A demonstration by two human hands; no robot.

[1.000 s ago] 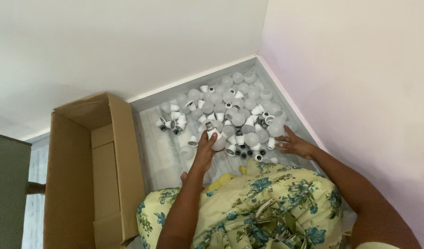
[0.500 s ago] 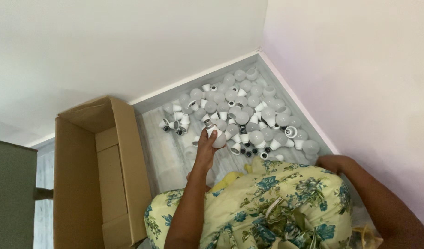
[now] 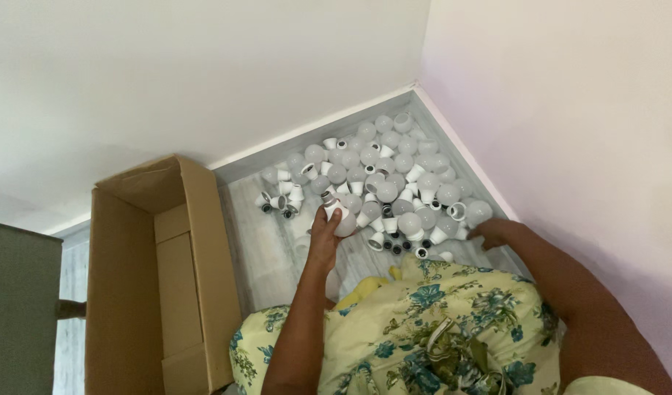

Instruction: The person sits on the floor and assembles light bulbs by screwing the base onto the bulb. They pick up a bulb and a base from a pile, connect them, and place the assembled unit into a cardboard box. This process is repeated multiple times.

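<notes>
- Because its flaps are folded out and its mouth faces up, the long brown cardboard box [image 3: 160, 285] stands well to the left of the left hand, its inside open to that hand without the seated person shifting.
- Between the box and the left forearm lies a strip of pale grey streaked floor [image 3: 259, 241], bare enough for the arm to swing across.
- The left hand [image 3: 324, 238] is raised just above the near edge of the heap, fingers curled around a white frosted plastic light bulb [image 3: 341, 216]; the metal screw cap points up and away, so the round dome sits in the palm, a grip that keeps it from rolling.
- Just beyond both hands, a heap of white dome bulbs and loose white bulb bases [image 3: 383, 179] fills the corner, where the two walls hem the round pieces in.
- The right hand [image 3: 493, 232] rests low at the right edge of the heap, touching or nearly touching a frosted bulb there; its fingers are bent, but I cannot tell whether they grip anything.
- Below both hands, the yellow cloth with a teal flower print [image 3: 431, 322] covers the person's lap.
</notes>
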